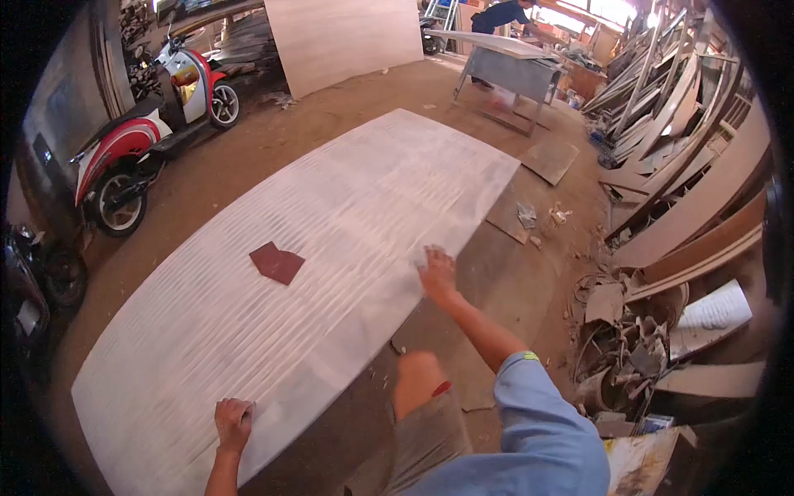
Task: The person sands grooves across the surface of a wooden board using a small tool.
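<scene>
A large pale board point(331, 231) with fine ridges lies flat on the dirt floor and fills the middle of the view. My left hand point(233, 423) grips its near edge at the lower left. Further along the same edge, my right hand point(437, 271) rests on the board with its fingers curled over the rim. A dark red folded sheet of sandpaper point(276, 263) lies on the board between the hands, touched by neither. My bent knee point(416, 379) shows just below the edge.
A red and white scooter point(149, 132) is parked at the left, another dark one point(33, 281) nearer. A plywood sheet point(343, 37) leans at the back. A person point(496, 16) works at a grey table point(509, 66). Timber and scrap point(662, 207) pile up on the right.
</scene>
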Motion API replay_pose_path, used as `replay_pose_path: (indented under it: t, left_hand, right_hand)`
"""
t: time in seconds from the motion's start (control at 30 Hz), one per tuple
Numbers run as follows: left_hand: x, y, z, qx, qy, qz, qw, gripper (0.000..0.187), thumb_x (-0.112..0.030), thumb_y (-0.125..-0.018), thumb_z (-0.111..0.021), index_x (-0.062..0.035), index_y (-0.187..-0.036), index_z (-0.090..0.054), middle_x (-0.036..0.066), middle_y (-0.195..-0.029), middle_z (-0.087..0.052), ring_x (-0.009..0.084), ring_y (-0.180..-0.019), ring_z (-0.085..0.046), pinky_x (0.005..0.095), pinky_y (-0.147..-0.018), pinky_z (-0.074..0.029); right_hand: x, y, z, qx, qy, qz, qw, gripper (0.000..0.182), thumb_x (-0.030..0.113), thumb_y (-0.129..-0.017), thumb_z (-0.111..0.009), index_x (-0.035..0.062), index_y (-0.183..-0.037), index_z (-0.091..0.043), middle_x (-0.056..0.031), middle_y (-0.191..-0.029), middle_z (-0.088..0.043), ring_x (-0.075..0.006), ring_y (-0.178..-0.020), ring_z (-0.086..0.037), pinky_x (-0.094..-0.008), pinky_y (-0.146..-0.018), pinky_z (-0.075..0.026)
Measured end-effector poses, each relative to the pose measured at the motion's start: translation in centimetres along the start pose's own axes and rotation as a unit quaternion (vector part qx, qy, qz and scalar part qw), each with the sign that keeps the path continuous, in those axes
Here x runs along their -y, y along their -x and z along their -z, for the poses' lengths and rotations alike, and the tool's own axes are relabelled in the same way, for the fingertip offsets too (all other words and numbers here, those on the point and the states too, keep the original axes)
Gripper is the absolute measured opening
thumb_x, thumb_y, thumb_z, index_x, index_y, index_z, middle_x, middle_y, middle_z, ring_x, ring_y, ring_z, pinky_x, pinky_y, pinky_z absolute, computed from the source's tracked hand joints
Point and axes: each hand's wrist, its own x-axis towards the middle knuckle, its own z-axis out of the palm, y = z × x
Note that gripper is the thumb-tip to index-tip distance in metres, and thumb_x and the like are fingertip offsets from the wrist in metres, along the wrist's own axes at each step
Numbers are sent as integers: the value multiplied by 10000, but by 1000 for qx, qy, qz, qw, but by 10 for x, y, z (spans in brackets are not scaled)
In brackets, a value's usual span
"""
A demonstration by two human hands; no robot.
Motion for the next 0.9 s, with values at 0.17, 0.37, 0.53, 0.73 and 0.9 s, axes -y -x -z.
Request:
replay_pose_path:
  t: [0.17, 0.37, 0.53, 0.73, 0.9]
  left_hand:
    - [-61, -101, -68, -19, 54, -6, 998, 118, -34, -648, -682, -99, -744, -658, 74, -730, -605, 289, -737, -582, 415, -679, -415]
    - [-154, -228, -148, 27, 46, -9, 999, 134, -73, -692, -644, -98, -818, -681, 76, -795, -618, 285, -821, -595, 419, -727, -430]
    - [-110, -174, -113, 32, -46, -34, 998, 81, -109, -737, -676, -107, -817, -691, 69, -771, -613, 287, -788, -593, 413, -723, -439]
    - [-44, -67, -33, 43, -45, 23, 998, 120, -56, -675, -745, -119, -761, -690, 57, -699, -596, 282, -713, -576, 406, -698, -447]
    - [-75, -124, -96, 30, 13, 10, 999, 119, -46, -666, -723, -101, -765, -687, 76, -724, -601, 293, -741, -577, 418, -694, -446]
  right_hand:
    - [-26, -29, -21, 44, -9, -43, 998, 571, 436, -972, -475, 95, -1430, -438, -137, -1491, -406, -315, -1399, -334, -524, -1149, -212]
    - [-41, -32, -24, 43, 13, -18, 999, 587, 460, -984, -420, 112, -1457, -418, -129, -1552, -328, -313, -1445, -265, -523, -1180, -136]
    - [-38, -31, -30, 41, 3, -8, 999, 589, 463, -980, -424, 125, -1463, -414, -123, -1561, -314, -308, -1454, -249, -525, -1181, -127]
    - [-28, -38, -25, 59, 20, -23, 998, 593, 434, -962, -471, 131, -1467, -409, -117, -1570, -299, -298, -1464, -225, -539, -1182, -111]
    - [-10, -44, -13, 63, 34, -84, 994, 591, 379, -949, -490, 128, -1475, -392, -124, -1560, -320, -307, -1462, -233, -546, -1178, -125]
